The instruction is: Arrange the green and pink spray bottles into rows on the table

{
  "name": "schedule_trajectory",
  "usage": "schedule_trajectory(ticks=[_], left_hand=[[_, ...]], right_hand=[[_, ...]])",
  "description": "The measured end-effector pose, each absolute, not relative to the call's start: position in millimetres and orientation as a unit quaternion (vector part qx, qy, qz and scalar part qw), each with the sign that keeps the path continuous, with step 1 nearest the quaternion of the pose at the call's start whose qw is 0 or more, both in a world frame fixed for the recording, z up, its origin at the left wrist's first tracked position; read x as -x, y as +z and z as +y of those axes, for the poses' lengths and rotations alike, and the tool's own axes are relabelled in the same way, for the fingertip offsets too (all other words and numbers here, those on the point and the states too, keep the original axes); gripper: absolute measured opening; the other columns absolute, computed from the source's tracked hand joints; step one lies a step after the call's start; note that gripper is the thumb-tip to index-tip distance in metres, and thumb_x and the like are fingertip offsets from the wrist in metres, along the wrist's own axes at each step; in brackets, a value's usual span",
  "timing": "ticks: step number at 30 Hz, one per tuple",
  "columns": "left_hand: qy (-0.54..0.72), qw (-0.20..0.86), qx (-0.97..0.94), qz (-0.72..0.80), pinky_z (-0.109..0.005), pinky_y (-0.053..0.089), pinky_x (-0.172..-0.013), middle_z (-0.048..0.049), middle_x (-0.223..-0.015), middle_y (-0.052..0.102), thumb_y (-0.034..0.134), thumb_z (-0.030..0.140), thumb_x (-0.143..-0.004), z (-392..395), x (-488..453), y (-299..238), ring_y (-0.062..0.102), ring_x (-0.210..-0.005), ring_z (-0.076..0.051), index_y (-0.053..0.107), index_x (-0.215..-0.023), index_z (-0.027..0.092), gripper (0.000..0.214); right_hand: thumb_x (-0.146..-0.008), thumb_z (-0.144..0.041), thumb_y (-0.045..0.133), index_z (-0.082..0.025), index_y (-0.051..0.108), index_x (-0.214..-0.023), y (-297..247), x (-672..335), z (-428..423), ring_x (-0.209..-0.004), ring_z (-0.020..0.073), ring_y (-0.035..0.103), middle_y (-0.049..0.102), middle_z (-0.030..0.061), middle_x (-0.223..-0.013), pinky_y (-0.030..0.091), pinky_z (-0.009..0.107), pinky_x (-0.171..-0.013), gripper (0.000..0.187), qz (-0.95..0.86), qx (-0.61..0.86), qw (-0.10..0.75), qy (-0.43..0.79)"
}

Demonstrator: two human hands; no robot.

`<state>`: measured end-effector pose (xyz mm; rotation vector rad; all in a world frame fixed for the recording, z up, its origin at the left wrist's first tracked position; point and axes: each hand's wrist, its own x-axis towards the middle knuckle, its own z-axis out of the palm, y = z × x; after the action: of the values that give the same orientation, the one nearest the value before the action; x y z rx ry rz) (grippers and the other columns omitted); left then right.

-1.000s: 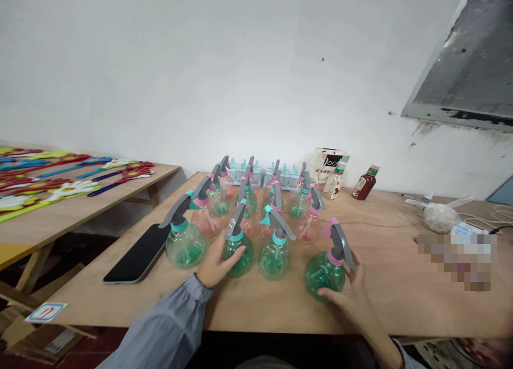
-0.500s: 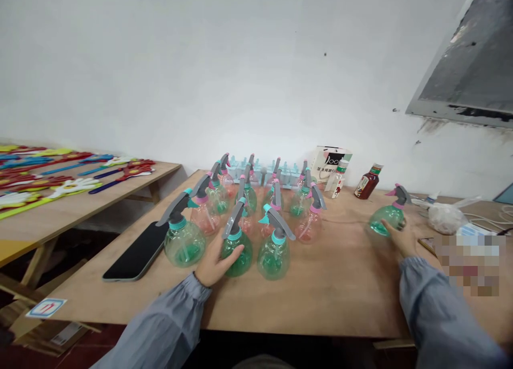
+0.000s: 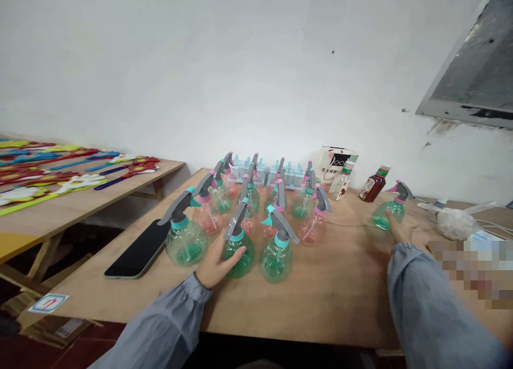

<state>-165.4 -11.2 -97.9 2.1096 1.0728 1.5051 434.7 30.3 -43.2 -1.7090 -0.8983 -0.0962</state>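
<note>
My left hand (image 3: 214, 262) is wrapped round a green spray bottle (image 3: 239, 259) with a teal collar, its thumb across the front. Beside it stand a pale green spray bottle (image 3: 186, 246) to the left and another green spray bottle (image 3: 276, 262) to the right. Off to the right, my right hand (image 3: 398, 227) grips a green spray bottle (image 3: 388, 214) with a pink collar and grey trigger head, tilted slightly. Some of its fingers are hidden behind the bottle. Several more green and pink spray bottles, including one pink spray bottle (image 3: 312, 227), stand in rows behind my left hand.
A black phone (image 3: 138, 251) lies at the table's left. Behind the bottles are light blue moulds (image 3: 256, 171), a printed box (image 3: 331, 166) and a brown bottle (image 3: 372, 185). A plastic bag (image 3: 457, 222) lies far right. Colourful hand-shaped items (image 3: 80, 182) cover another table.
My view has turned a little to the left. My right hand and its spray bottle have come slightly left relative to the brown bottle. My left hand keeps its hold.
</note>
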Motion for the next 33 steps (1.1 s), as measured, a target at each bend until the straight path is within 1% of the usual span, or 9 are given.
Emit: schedule_trajectory(ticks=[3, 5, 7, 11, 16, 20, 23, 28, 33], left_hand=[[0.531, 0.162, -0.745, 0.371, -0.048, 0.058, -0.107, -0.0133, -0.129, 0.077, 0.065, 0.052, -0.098, -11, 165, -98, 0.074, -0.120, -0.033, 0.063, -0.141, 0.019, 0.054], [0.534, 0.154, -0.745, 0.369, -0.048, 0.058, -0.108, -0.0136, -0.128, 0.077, 0.065, 0.052, -0.099, -11, 165, -98, 0.074, -0.121, -0.033, 0.063, -0.139, 0.019, 0.052], [0.536, 0.148, -0.744, 0.370, -0.049, 0.057, -0.109, -0.0140, -0.131, 0.077, 0.065, 0.052, -0.099, -10, 165, -99, 0.073, -0.123, -0.033, 0.064, -0.138, 0.019, 0.052], [0.531, 0.157, -0.748, 0.367, -0.048, 0.057, -0.108, -0.0133, -0.132, 0.076, 0.064, 0.051, -0.099, -10, 165, -99, 0.073, -0.122, -0.032, 0.062, -0.141, 0.019, 0.053], [0.527, 0.168, -0.747, 0.368, -0.045, 0.060, -0.102, -0.0116, -0.124, 0.078, 0.065, 0.051, -0.099, -12, 166, -97, 0.075, -0.117, -0.030, 0.064, -0.138, 0.020, 0.050], [0.529, 0.166, -0.747, 0.366, -0.045, 0.059, -0.104, -0.0123, -0.125, 0.078, 0.065, 0.053, -0.099, -12, 165, -98, 0.075, -0.117, -0.031, 0.063, -0.139, 0.020, 0.053], [0.528, 0.170, -0.747, 0.367, -0.046, 0.059, -0.104, -0.0130, -0.125, 0.078, 0.065, 0.054, -0.099, -11, 165, -99, 0.075, -0.117, -0.031, 0.063, -0.139, 0.019, 0.054], [0.527, 0.172, -0.747, 0.368, -0.046, 0.058, -0.106, -0.0137, -0.128, 0.077, 0.065, 0.054, -0.099, -11, 166, -98, 0.074, -0.121, -0.031, 0.064, -0.137, 0.019, 0.052], [0.531, 0.171, -0.747, 0.362, -0.045, 0.059, -0.104, -0.0125, -0.126, 0.077, 0.064, 0.052, -0.100, -12, 165, -97, 0.075, -0.117, -0.030, 0.062, -0.139, 0.020, 0.051]], right_hand=[[-0.087, -0.074, 0.053, -0.011, 0.026, -0.155, -41, -402, 35, -0.164, 0.0413, 0.019, 0.021, 0.0364, -0.167, 0.021, 0.057, -0.129, 0.097, -0.300, 0.673, 0.669, -0.100], [-0.088, -0.077, 0.047, -0.014, 0.029, -0.155, -45, -368, 34, -0.160, 0.0368, 0.032, 0.032, 0.0299, -0.165, 0.027, 0.054, -0.130, 0.094, -0.325, 0.624, 0.701, -0.113], [-0.086, -0.080, 0.050, -0.020, 0.045, -0.144, -52, -327, 31, -0.142, 0.0340, 0.055, 0.054, 0.0206, -0.149, 0.042, 0.055, -0.121, 0.083, -0.415, 0.577, 0.699, -0.079], [-0.071, -0.067, 0.085, -0.031, 0.043, -0.142, -56, -249, 34, -0.135, 0.0317, 0.059, 0.059, 0.0136, -0.143, 0.049, 0.054, -0.114, 0.090, -0.635, 0.428, 0.635, 0.102], [-0.065, -0.056, 0.093, -0.033, 0.049, -0.137, -34, -212, 55, -0.121, 0.0262, 0.066, 0.065, 0.0071, -0.132, 0.056, 0.044, -0.106, 0.088, -0.628, 0.433, 0.613, 0.205], [-0.059, -0.062, 0.093, -0.029, 0.066, -0.118, -30, -218, 59, -0.095, 0.0259, 0.070, 0.074, 0.0039, -0.104, 0.061, 0.045, -0.090, 0.072, -0.601, 0.449, 0.609, 0.256], [-0.055, -0.065, 0.096, -0.028, 0.073, -0.104, -38, -227, 44, -0.090, 0.0276, 0.070, 0.073, 0.0020, -0.089, 0.061, 0.048, -0.091, 0.065, -0.589, 0.471, 0.594, 0.279], [-0.061, -0.061, 0.097, -0.034, 0.073, -0.119, -43, -236, 11, -0.097, 0.0278, 0.075, 0.080, 0.0023, -0.103, 0.062, 0.050, -0.098, 0.068, -0.581, 0.444, 0.609, 0.307], [-0.059, -0.065, 0.096, -0.031, 0.075, -0.103, -28, -224, -3, -0.103, 0.0305, 0.076, 0.081, 0.0049, -0.103, 0.062, 0.053, -0.101, 0.060, -0.518, 0.397, 0.663, 0.367]])
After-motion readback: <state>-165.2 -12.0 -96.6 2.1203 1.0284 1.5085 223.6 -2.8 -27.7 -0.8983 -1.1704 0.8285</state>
